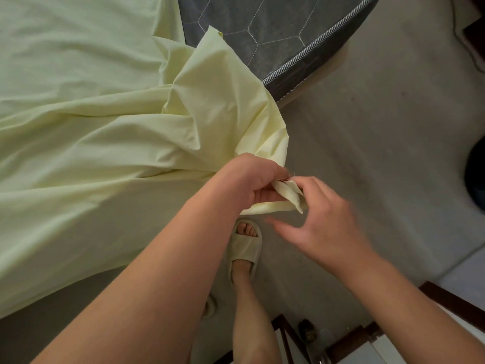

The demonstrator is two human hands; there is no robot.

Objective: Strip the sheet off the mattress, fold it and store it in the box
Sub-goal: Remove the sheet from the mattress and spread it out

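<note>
Gripping sheet (105,114) corner at frame centre: left hand (252,179) curled round the bunched edge. Right hand (322,219) just beside it, blurred, fingers spread, fingertips touching the same corner, thumb splayed clear. Sheet fills left of frame; mattress (275,22) corner bare at top centre.

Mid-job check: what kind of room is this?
Most likely a bedroom: a grey quilted mattress, partly bared, under a pale yellow sheet, and a slippered foot on the floor.

Bare forearms (147,271), beige open-toe slipper (246,249)
</note>
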